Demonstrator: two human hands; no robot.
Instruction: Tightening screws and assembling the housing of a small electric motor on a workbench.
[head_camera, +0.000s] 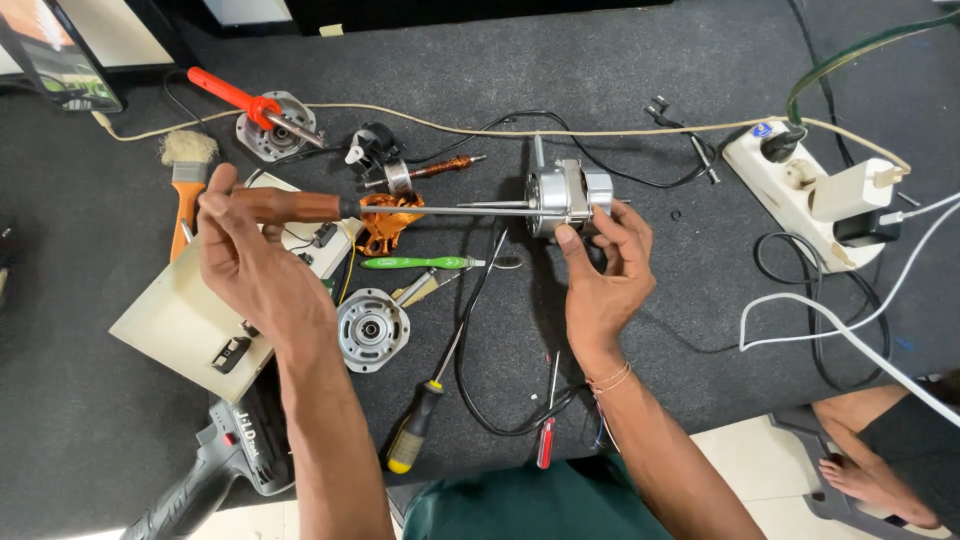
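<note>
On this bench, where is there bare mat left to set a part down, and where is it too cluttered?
Bare mat lies along the far edge, above the beige cord. Another patch sits at the near left, left of the cream panel and above the grey power tool. Crowded: the middle, around the copper winding, round end cover and screwdrivers between the hands.

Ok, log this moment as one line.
left hand: grips brown-handled screwdriver | tip: at motor | right hand: steadies motor | surface: dark mat
</note>
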